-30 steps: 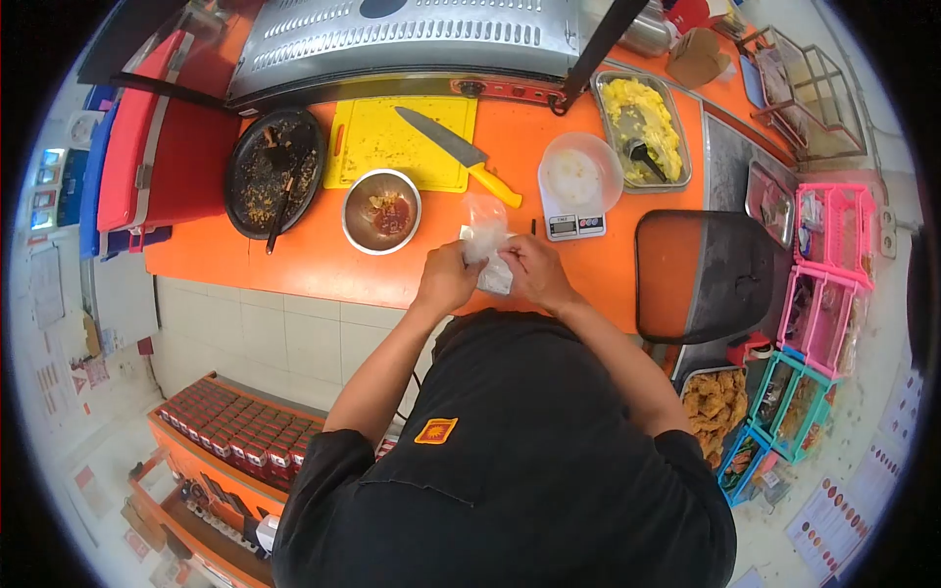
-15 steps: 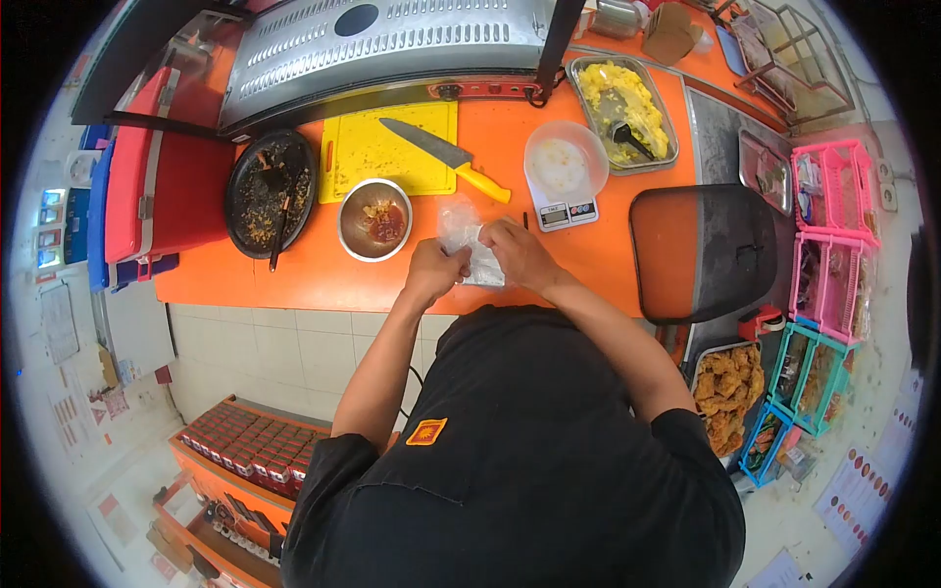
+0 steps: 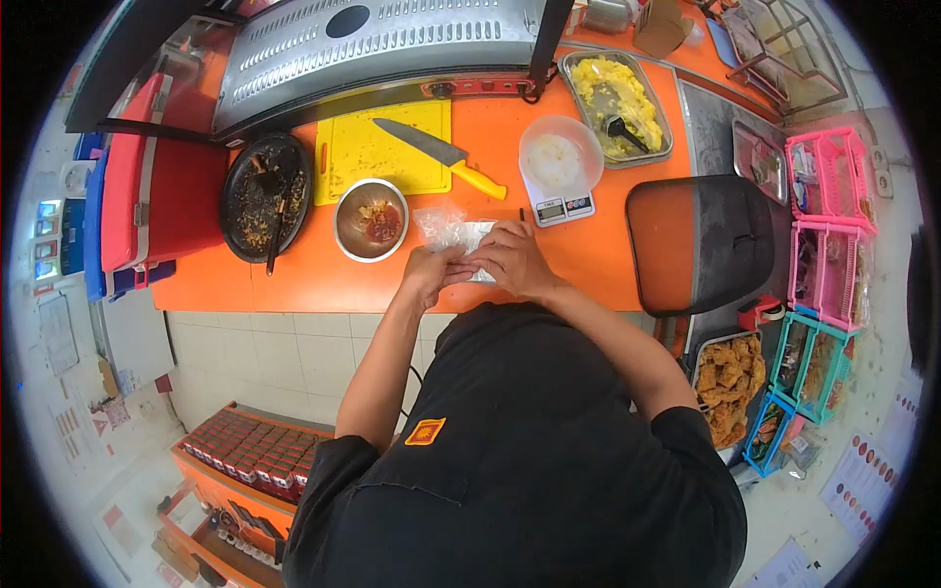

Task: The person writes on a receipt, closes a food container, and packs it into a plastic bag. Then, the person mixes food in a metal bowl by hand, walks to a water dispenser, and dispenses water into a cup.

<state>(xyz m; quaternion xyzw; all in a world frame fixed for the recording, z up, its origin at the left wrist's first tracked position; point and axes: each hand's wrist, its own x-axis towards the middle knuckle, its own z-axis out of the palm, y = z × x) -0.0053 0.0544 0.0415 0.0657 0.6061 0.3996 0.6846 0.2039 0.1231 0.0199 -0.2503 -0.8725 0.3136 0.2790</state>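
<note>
both hands work close together at the near edge of the orange desk [image 3: 216, 289], just in front of the black shirt. the left grip [image 3: 428, 275] is closed, thumb and fingers pinching the near left part of a silvery packet [image 3: 474, 233]. the right grip [image 3: 519, 262] is closed on it too, its fingers bent over the packet's right side, with the fingertips of the two hands almost meeting. the packet lies between the grips and shows a little beyond them. crumpled clear plastic [image 3: 437, 221] spreads just past the left grip; whether it is joined to the packet is hard to make out, as the fingers cover the middle.

near the left grip, beyond it and to its left, a metal bowl [image 3: 350, 235] holds reddish sauce. past the bowl lies a yellow cutting board [image 3: 431, 178] with a knife [image 3: 423, 143] on it, the yellow handle angled toward the right grip. well to the left of the left grip is a black pan [image 3: 232, 201] with a dark utensil resting in it.

beyond the right grip and slightly to its right, a small scale [image 3: 562, 210] bears a translucent container [image 3: 588, 162]. farther the same way, a metal tray [image 3: 661, 110] holds yellow food [image 3: 627, 86]. well to the right of the right grip is a black mesh panel [image 3: 667, 245].
</note>
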